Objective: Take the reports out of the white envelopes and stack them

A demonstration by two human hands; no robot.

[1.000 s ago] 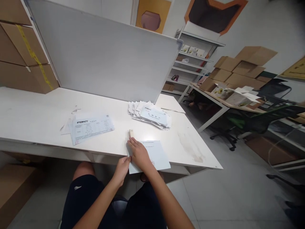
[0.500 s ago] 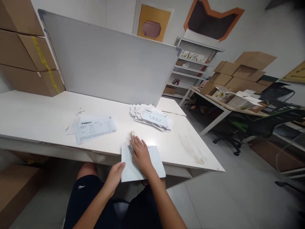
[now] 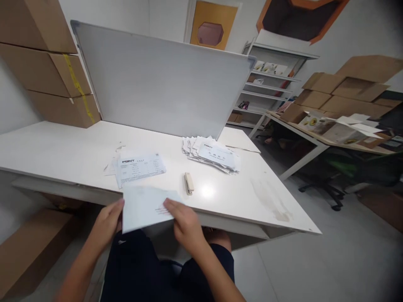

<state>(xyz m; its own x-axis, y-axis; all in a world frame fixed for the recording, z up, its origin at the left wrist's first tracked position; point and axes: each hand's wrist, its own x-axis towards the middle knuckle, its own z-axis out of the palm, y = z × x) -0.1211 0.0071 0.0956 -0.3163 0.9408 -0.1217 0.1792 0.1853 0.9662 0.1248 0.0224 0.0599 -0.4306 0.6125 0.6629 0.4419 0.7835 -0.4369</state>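
Note:
A pale blue sheaf of paper (image 3: 146, 207) is held up at the table's front edge, above my lap. My left hand (image 3: 108, 220) pinches its left edge. On its right side, my right hand (image 3: 185, 222) grips it between thumb and fingers, beside some small print. A cream stapler (image 3: 189, 183) lies on the table just beyond the right hand, touched by neither hand. Printed sheets headed PONY (image 3: 141, 167) lie behind the held paper. Farther right sits a fanned pile of papers (image 3: 217, 155), its top sheet also marked PONY.
A whiteboard (image 3: 163, 84) leans upright along the back of the white table (image 3: 78, 147). Cardboard boxes (image 3: 59, 75) are stacked at left, and another box (image 3: 34, 247) stands on the floor. At right are a shelf rack (image 3: 267, 90), a second table with boxes (image 3: 343, 96) and an office chair.
My right hand has left the stapler, which now lies on the table, and has taken the paper's right side. The paper has moved left and turned. The view has shifted slightly.

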